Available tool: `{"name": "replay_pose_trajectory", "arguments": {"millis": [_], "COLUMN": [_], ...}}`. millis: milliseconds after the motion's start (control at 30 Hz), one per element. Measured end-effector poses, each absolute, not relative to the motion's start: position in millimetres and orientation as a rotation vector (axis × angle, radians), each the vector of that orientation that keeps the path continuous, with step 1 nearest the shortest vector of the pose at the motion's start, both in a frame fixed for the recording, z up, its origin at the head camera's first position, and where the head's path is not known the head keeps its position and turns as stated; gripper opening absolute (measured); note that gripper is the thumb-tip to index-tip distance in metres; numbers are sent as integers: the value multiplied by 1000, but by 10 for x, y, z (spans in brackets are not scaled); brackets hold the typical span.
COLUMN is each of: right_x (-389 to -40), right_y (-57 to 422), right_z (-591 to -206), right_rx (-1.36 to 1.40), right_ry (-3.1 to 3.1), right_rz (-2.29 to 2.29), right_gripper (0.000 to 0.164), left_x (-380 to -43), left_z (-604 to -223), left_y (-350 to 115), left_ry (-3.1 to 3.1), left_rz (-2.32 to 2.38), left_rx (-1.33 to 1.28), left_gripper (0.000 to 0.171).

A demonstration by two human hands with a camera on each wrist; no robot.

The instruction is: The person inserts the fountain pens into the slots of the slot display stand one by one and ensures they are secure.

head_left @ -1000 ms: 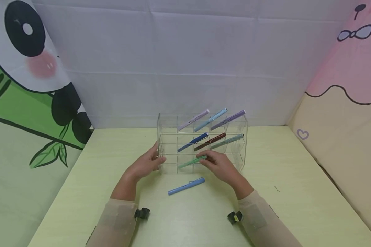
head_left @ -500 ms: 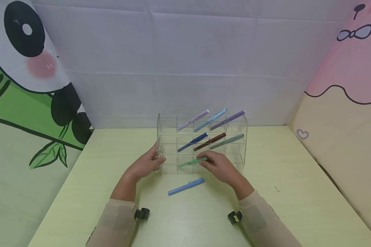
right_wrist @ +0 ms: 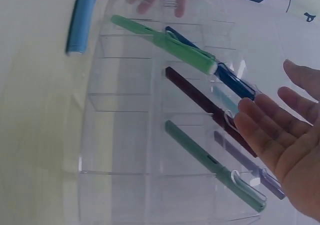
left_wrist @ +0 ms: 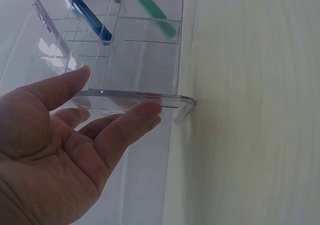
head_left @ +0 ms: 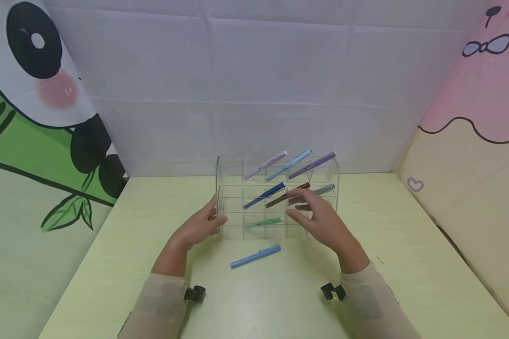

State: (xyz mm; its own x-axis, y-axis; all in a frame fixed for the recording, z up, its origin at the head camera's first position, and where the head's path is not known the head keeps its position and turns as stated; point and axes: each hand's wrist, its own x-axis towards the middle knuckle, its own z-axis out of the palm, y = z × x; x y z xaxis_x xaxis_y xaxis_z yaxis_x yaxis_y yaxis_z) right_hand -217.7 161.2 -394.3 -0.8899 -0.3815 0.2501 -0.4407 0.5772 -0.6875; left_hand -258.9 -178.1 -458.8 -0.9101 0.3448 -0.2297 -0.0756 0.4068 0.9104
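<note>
A clear acrylic pen rack (head_left: 230, 218) stands tilted on the table, its slots in three rows. My left hand (head_left: 197, 228) holds its left side panel, thumb in front and fingers behind. In the bottom row lies a light green pen (head_left: 264, 221). Just right of it, my right hand (head_left: 324, 221) hovers before the rack, fingers apart and holding nothing. It partly covers a brown pen (head_left: 275, 201) and a grey-green pen (head_left: 325, 189) in the middle row, beside a dark blue pen (head_left: 263, 196). A blue pen (head_left: 256, 257) lies on the table in front.
Along the top row sit a lilac pen (head_left: 265, 165), a light blue pen (head_left: 289, 165) and a purple pen (head_left: 313, 165). The pale table (head_left: 407, 263) meets a white cloth backdrop (head_left: 254, 84) behind the rack. Cartoon-printed panels flank both sides.
My right hand has let go of the light green pen, which stays in the bottom row, and has moved right and slightly up. My left hand has not moved.
</note>
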Motion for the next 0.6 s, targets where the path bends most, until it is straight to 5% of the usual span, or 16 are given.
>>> {"name": "replay_pose_trajectory", "arguments": {"millis": [167,600], "right_x": [-2037,-2024], "right_y": [1656,1306], "right_z": [-3783,-4222], "right_rx": [877,998], "right_ry": [-2923,-3402], "right_rz": [1089,668], "right_gripper": [40,63], "left_x": [-2578,-2588], "left_z": [-4565,-4566], "left_y": [-1787,-1787], "left_ry": [2286,2280], "left_rz": [1504,1500], "left_rx": [237,246], "left_gripper": [84,85]}}
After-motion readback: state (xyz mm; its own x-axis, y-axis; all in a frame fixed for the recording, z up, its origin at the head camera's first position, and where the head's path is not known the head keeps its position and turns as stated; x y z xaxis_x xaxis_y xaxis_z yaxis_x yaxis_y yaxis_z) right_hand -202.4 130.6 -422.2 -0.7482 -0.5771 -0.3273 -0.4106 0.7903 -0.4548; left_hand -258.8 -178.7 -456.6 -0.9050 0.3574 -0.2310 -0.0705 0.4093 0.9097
